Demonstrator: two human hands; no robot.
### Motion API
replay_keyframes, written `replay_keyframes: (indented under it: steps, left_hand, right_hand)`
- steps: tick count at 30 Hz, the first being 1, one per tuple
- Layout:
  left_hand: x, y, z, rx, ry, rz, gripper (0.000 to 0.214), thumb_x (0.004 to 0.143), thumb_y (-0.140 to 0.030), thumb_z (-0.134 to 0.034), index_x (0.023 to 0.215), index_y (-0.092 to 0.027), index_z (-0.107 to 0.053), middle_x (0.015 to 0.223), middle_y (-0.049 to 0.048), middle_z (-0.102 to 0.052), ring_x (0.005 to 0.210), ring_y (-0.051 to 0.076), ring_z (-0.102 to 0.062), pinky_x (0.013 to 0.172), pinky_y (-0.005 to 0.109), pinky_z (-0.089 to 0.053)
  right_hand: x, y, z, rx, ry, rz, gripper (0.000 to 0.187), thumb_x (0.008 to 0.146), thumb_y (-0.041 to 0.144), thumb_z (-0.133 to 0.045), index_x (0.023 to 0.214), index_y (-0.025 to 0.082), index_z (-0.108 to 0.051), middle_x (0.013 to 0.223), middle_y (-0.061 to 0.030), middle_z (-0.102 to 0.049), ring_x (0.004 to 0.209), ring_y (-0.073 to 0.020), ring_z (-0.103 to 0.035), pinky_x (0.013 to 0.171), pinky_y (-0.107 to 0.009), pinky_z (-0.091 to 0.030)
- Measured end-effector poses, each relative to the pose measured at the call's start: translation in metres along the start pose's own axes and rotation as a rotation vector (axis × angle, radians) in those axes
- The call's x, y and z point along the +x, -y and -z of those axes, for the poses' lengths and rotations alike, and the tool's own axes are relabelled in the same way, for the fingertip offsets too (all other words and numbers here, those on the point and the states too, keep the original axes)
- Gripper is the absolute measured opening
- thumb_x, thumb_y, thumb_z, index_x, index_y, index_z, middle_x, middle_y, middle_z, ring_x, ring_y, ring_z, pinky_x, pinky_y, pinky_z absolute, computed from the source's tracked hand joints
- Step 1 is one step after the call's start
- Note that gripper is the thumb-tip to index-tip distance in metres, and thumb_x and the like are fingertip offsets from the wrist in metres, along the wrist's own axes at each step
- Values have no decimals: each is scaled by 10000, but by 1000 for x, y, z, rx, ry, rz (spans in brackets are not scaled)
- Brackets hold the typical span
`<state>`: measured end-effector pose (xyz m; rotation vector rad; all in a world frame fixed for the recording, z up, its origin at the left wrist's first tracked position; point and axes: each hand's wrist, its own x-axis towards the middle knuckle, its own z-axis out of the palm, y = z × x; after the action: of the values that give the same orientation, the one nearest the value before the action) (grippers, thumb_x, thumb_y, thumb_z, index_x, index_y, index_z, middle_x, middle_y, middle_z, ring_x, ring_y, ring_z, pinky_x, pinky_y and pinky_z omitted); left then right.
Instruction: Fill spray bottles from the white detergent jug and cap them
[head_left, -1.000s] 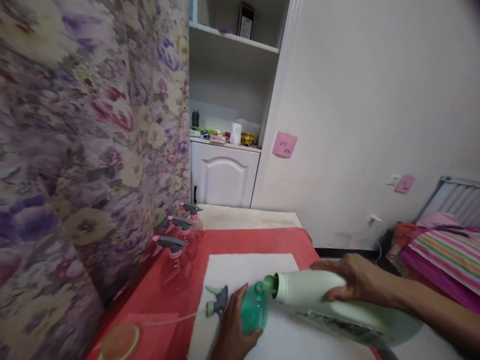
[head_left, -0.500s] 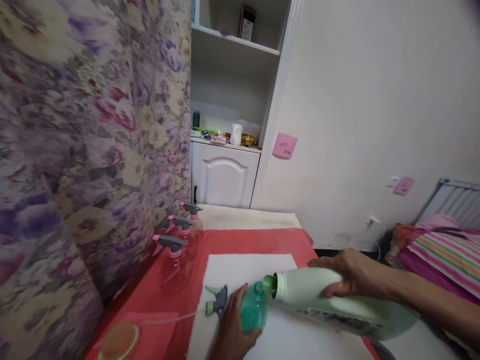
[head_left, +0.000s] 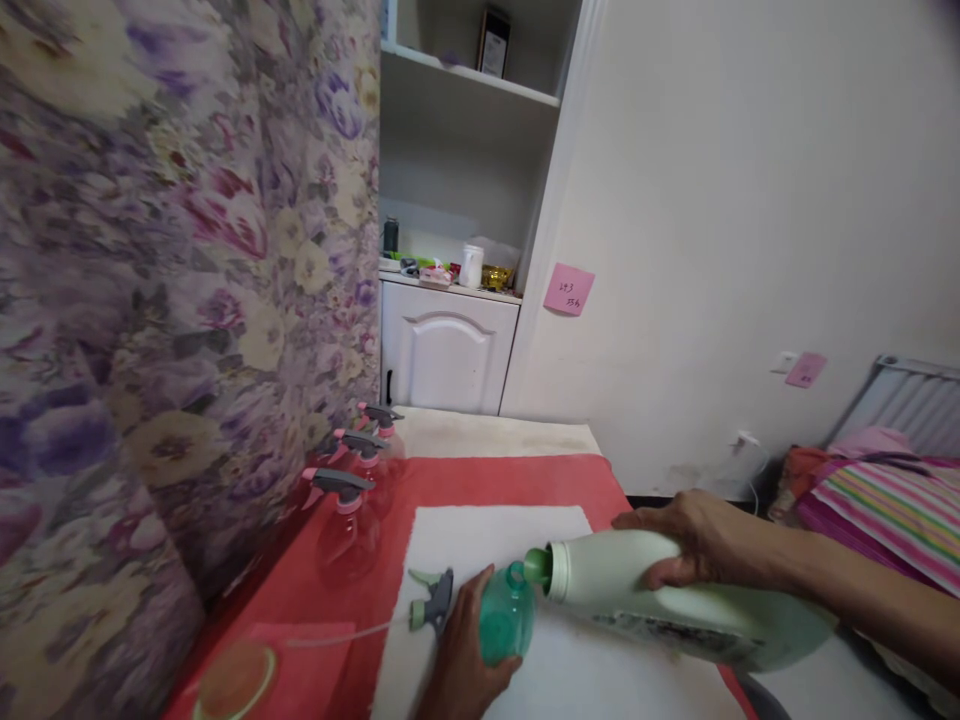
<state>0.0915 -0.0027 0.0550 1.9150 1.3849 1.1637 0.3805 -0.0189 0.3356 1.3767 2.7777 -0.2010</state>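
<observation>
left hand [head_left: 461,655] wrapped round teal bottle [head_left: 506,625] on worktop [head_left: 480,480] | right hand [head_left: 701,545] clamped on tipped jug [head_left: 675,605] | jug spout at bottle mouth | loose sprayer [head_left: 433,603] lies just beside left hand

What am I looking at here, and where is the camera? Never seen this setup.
There is no machine: one camera sits on a person's head, looking forward and down at their own two bare hands. The left hand grips a small teal bottle on a white cloth laid over a red cloth. The right hand holds a pale green jug tipped on its side, spout at the teal bottle's mouth. A loose spray head lies beside it; three pink spray bottles stand by the floral curtain.
</observation>
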Motion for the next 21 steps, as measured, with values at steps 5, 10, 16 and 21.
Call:
replay_keyframes:
  steps: [5, 10, 16, 21]
  left_hand:
    - [1, 0, -1, -3, -6, 4, 878, 537, -130, -629, 1385, -167, -406, 1417, 168, -522, 1344, 331, -457, 1151, 477, -350]
    - [1, 0, -2, -11, -17, -17, 861, 548, -124, -622, 1382, -130, -409, 1410, 188, -523, 1340, 338, -460, 1144, 497, -351]
    - [1, -1, -1, -35, -34, -1, 874, 526, -119, -644, 1374, -172, -437, 1402, 160, -539, 1333, 339, -469, 1142, 485, -359]
    - [1, 0, -2, -30, -27, -4, 869, 532, -130, -639, 1376, -153, -433, 1407, 165, -534, 1334, 329, -469, 1143, 477, -360]
  right_hand:
    - [0, 1, 3, -22, 5, -10, 625, 838, 676, -552, 1283, 240, -607, 584, 12, -593, 487, -114, -457, 491, -227, -305]
    - [2, 4, 7, -42, 2, 7, 640, 836, 680, -550, 1284, 227, -614, 578, -5, -618, 477, -122, -485, 481, -232, -303]
    - [3, 6, 9, -35, 3, 10, 625, 841, 682, -540, 1269, 234, -624, 574, 1, -620, 475, -121, -490, 477, -228, -305]
    - [4, 4, 8, -73, -7, 24, 625, 843, 678, -542, 1278, 236, -616, 545, 13, -606, 450, -110, -457, 479, -234, -287]
